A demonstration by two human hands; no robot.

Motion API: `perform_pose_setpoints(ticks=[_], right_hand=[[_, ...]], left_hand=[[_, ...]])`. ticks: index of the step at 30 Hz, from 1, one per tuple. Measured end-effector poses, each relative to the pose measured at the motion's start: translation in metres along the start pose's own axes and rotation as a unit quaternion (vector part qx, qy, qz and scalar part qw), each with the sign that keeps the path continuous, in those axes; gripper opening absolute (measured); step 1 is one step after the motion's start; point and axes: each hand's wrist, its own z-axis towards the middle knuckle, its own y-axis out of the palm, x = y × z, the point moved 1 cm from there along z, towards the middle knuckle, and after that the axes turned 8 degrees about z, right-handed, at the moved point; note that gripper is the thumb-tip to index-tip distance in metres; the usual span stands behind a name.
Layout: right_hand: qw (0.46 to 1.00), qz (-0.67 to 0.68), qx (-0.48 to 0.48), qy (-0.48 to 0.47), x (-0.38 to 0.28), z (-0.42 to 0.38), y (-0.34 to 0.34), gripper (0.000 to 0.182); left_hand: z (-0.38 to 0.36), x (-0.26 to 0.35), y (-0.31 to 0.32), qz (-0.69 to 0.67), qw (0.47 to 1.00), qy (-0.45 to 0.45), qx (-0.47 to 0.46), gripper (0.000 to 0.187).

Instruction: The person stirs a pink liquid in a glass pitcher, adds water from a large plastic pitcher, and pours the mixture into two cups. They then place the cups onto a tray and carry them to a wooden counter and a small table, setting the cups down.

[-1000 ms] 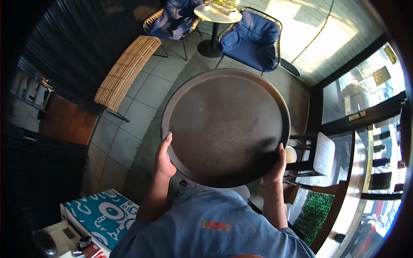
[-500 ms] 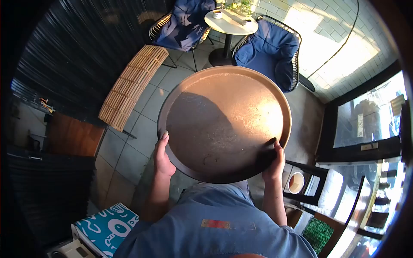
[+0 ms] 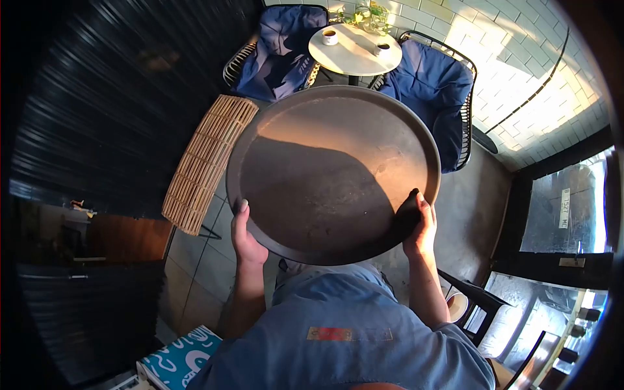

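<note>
A large round brown serving tray (image 3: 325, 188) is held out level in front of my body, with nothing lying on it. My left hand (image 3: 248, 242) grips its near left rim, thumb on top and fingers hidden beneath. On the near right rim, my right hand (image 3: 421, 229) has the same kind of hold. Beyond the tray stands a small round table (image 3: 352, 57) with two cups, one white cup (image 3: 329, 37) at its left and another cup (image 3: 381, 49) at its right, both with dark contents.
Chairs with blue cushions flank the table, one chair (image 3: 276, 55) left, one chair (image 3: 434, 91) right. A slatted wooden bench (image 3: 209, 162) stands at left. A glass vase with a plant (image 3: 372, 18) is by the tiled wall. A teal box (image 3: 179, 357) sits lower left, a white bucket (image 3: 457, 307) lower right.
The table, chairs and bench appear closer and lower in view. Sunlight on the tray has shrunk, with more of it in shadow. Both hands keep their hold on the rim.
</note>
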Motion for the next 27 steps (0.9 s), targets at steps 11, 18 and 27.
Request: perform_pose_setpoints(ticks=[11,18,27], right_hand=[[1.000,-0.015,0.022,-0.011,0.043,0.144,0.108,0.033],[0.999,0.011,0.008,-0.037,0.059,0.214,0.187,0.043],[0.994,-0.050,-0.088,-0.030,0.068,0.298,0.229,0.061]], left_hand=[[0.229,0.005,0.003,0.013,0.999,-0.043,-0.024,0.043],[0.365,0.033,0.001,0.028,0.991,-0.111,-0.064,0.056],[0.445,0.047,0.010,0.034,0.979,-0.163,-0.113,0.053]])
